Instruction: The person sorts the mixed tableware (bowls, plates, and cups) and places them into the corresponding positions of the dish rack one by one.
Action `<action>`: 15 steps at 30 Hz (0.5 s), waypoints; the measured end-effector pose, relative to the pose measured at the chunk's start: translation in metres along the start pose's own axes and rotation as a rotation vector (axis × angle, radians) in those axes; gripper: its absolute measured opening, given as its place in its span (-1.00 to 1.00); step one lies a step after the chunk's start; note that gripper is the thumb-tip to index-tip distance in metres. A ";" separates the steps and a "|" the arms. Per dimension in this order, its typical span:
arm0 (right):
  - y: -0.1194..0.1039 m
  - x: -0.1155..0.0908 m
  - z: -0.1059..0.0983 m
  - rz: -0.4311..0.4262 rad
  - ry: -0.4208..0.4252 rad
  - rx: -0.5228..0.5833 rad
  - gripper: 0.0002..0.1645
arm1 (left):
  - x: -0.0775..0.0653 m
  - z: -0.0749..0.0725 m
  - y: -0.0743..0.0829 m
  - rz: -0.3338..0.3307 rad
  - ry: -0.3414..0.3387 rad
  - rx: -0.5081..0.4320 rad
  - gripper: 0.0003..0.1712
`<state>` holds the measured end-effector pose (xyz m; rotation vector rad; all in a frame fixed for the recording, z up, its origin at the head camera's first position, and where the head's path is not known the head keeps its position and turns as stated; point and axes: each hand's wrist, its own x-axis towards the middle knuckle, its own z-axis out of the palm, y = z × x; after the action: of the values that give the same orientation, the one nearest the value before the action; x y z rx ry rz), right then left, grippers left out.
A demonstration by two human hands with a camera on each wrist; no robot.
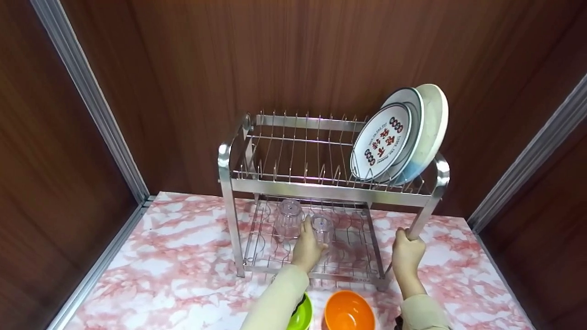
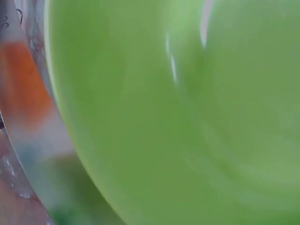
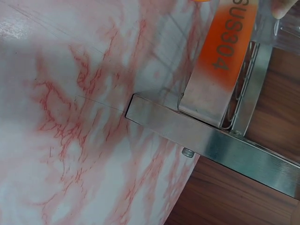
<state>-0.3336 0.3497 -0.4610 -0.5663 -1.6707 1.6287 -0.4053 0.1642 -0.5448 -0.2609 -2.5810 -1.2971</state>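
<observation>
My left hand (image 1: 308, 247) reaches into the lower tier of a metal dish rack (image 1: 330, 189). It grips a clear glass (image 1: 323, 224) that stands upside down, thumb on the near side. Just left of it is a second upturned clear glass (image 1: 289, 215). My right hand (image 1: 408, 252) holds the front right leg (image 1: 423, 216) of the rack. In the right wrist view that leg (image 3: 211, 140) meets a lower bar (image 3: 220, 61) marked SUS304, and part of the glass (image 3: 290, 33) shows at the corner. A green bowl (image 2: 187, 117) fills the left wrist view.
Below the rack's front edge sit the green bowl (image 1: 301, 316), partly behind my left sleeve, and an orange bowl (image 1: 349, 311). Plates, the front one a white plate (image 1: 383, 142) with red characters, lean at the upper tier's right end. Brown wood panels (image 1: 293, 59) enclose the marbled tabletop (image 1: 174, 256).
</observation>
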 end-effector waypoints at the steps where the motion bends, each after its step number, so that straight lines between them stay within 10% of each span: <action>1: -0.002 -0.001 0.000 -0.001 -0.001 0.008 -0.50 | 0.001 0.000 0.000 0.000 0.003 -0.011 0.13; 15: 0.011 0.005 0.001 -0.018 0.000 0.025 -0.50 | 0.015 0.008 -0.001 0.017 0.036 0.046 0.13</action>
<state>-0.3396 0.3538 -0.4707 -0.5370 -1.6494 1.6342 -0.4209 0.1710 -0.5456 -0.2477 -2.5692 -1.2232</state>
